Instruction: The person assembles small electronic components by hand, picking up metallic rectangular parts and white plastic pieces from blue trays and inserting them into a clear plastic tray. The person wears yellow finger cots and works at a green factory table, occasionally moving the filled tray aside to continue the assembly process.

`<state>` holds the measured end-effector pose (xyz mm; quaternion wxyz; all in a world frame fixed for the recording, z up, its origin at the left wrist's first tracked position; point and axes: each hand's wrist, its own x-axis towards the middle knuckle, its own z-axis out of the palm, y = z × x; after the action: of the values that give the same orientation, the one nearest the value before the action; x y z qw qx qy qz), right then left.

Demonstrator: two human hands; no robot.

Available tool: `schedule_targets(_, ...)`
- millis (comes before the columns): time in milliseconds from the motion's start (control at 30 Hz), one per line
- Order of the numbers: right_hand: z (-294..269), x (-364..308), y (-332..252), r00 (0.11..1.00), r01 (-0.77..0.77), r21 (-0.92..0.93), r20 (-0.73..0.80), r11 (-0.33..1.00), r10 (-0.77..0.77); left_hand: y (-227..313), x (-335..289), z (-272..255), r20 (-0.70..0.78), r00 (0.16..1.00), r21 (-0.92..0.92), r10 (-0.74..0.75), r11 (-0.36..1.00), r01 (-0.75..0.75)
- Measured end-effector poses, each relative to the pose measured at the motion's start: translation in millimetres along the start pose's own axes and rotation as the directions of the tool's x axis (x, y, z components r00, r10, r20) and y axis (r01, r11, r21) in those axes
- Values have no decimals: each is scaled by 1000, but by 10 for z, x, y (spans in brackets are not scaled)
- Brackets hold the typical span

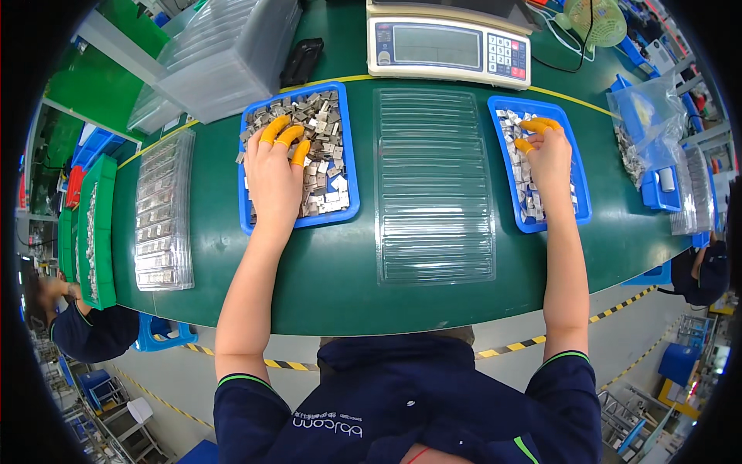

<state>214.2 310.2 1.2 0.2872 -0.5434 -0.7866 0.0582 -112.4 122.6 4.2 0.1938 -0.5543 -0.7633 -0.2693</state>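
Our left hand (274, 174) and right hand (550, 151) curl partly closed over blue trays (352, 166) of parts (318, 197), any hold unclear; the clear tray (434, 185) sits between, likely for easy reach.

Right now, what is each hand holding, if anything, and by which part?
Cannot be told: left hand and right hand are at trays of small parts, any grip too small to see.

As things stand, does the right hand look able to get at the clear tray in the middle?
Likely yes: the right hand is over the right blue bin, with only its rim and some table between it and the clear tray.
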Motion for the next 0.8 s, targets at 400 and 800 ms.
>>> schedule_targets(400,-204,25,-262,978,35,388,-204,921,48,326,-98,-228,307,895,-858,-325,312,407)
schedule_targets(800,56,-687,-1258,890,-275,833,409,480,-200,713,-275,-273,624,775,-778,-97,-168,605)
